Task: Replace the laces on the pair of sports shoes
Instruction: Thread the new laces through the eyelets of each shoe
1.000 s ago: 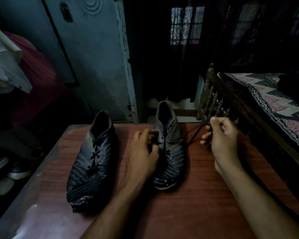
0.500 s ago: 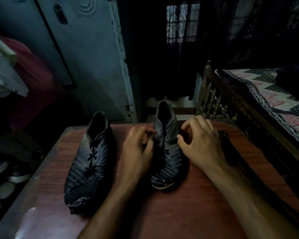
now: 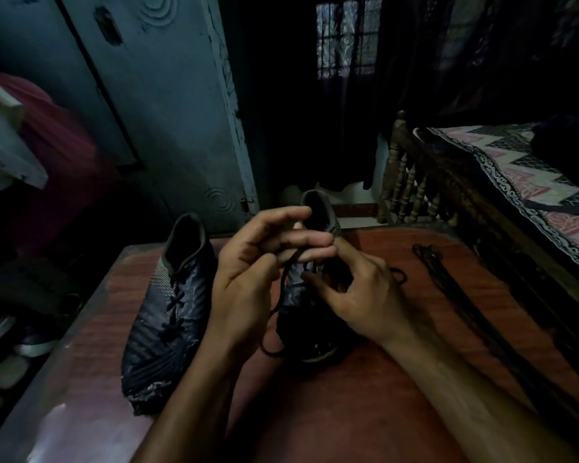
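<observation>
Toward the table's point(image 3: 365, 412) left edge lies the left shoe point(image 3: 168, 315), fully laced and untouched. Beside it, the left hand point(image 3: 248, 282) pinches a dark lace point(image 3: 283, 295) that trails down to the near side of the right shoe point(image 3: 311, 295), which sits mid-table. The right hand point(image 3: 365, 295) curls over that shoe's eyelets; whether its grip holds lace I cannot tell. Best draw the lace out one eyelet at a time, steadying the shoe. Another lace point(image 3: 448, 285) lies by the right edge.
</observation>
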Action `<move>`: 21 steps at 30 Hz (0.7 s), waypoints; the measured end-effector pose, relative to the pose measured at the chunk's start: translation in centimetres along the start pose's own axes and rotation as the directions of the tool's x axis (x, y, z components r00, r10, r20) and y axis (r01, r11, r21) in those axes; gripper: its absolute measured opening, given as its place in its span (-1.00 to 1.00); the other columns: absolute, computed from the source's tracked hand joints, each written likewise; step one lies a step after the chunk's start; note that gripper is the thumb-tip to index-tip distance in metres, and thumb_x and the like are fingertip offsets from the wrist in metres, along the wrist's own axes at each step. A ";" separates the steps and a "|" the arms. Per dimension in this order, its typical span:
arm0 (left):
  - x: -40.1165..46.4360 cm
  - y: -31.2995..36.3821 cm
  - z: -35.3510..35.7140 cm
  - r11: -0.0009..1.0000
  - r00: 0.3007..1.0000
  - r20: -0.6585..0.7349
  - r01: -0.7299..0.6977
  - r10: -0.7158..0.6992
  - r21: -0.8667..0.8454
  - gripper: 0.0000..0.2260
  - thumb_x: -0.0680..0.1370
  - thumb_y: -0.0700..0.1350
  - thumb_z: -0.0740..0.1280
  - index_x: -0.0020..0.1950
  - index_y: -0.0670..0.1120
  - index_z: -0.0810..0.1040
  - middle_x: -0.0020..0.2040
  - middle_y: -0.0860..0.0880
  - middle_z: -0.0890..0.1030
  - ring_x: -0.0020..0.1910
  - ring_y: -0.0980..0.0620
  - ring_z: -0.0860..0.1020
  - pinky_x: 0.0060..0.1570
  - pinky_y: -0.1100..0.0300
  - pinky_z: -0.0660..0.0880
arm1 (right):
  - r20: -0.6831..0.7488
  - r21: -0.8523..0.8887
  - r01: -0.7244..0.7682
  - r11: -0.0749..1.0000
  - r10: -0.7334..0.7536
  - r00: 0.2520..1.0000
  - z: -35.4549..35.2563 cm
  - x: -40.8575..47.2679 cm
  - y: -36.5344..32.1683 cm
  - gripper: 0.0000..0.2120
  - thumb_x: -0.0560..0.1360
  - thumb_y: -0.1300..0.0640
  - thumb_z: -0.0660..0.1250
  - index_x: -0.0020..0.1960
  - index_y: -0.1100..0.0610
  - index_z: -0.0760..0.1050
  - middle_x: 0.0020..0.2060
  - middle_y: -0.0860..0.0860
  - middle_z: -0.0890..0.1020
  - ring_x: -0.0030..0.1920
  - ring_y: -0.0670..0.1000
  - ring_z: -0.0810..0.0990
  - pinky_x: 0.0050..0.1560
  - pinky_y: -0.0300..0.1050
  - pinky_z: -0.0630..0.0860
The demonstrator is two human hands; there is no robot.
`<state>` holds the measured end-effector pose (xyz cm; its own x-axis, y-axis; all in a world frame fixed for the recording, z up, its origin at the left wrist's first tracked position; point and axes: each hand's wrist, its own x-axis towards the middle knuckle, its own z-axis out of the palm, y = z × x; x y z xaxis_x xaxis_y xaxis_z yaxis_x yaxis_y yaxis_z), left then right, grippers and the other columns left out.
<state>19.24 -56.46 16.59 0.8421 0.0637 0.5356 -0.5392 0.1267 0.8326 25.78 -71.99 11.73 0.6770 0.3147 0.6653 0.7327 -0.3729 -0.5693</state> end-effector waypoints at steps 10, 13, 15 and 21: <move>0.0 -0.1 0.1 0.983 0.993 0.069 0.085 -0.097 0.163 -0.71 0.56 -0.36 0.37 0.25 -0.14 0.59 0.08 -0.07 0.74 0.11 -0.05 0.71 0.10 0.17 0.61 | -0.058 -0.086 0.080 0.993 -0.085 0.995 -0.2 -0.1 -0.7 -0.56 0.50 -0.30 0.29 -0.15 0.09 0.58 -0.31 -0.04 0.65 -0.34 -0.05 0.62 -0.40 -0.12 0.52; 0.2 -1.0 -0.2 0.961 0.999 -0.032 0.050 -0.042 0.272 -0.78 0.55 -0.30 0.43 0.17 -0.11 0.64 -0.01 -0.04 0.75 0.02 0.00 0.72 0.03 0.21 0.61 | -0.009 0.002 0.132 0.991 -0.132 0.991 0.2 -0.1 -0.2 -0.75 0.57 -0.06 0.27 -0.18 0.07 0.53 -0.35 -0.07 0.57 -0.37 -0.10 0.52 -0.40 -0.07 0.48; 0.2 -1.9 -0.9 0.884 0.994 -0.086 -0.020 0.068 0.467 -0.86 0.55 -0.20 0.46 0.10 -0.06 0.68 -0.04 0.03 0.73 0.02 0.04 0.70 0.03 0.18 0.60 | -0.038 0.009 0.142 0.990 -0.142 0.989 0.1 0.0 -0.2 -0.70 0.62 0.02 0.22 -0.19 0.16 0.54 -0.35 -0.01 0.55 -0.36 -0.05 0.52 -0.37 -0.02 0.47; 0.2 -3.1 -2.1 0.606 0.959 -0.085 -0.102 0.272 0.789 -0.95 0.58 -0.08 0.46 -0.01 0.08 0.66 -0.10 0.24 0.61 -0.05 0.17 0.55 -0.05 0.22 0.46 | -0.337 -0.072 0.002 0.997 -0.026 0.941 -2.6 1.2 1.8 -0.77 0.58 0.06 0.25 -0.18 0.18 0.50 -0.24 -0.04 0.49 -0.24 -0.16 0.44 -0.18 -0.40 0.33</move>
<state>21.10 -54.79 13.77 0.6619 0.1792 0.7279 -0.4246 -0.7106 0.5610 27.75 -74.55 12.76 0.5948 0.0114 0.8038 0.7270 -0.4343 -0.5318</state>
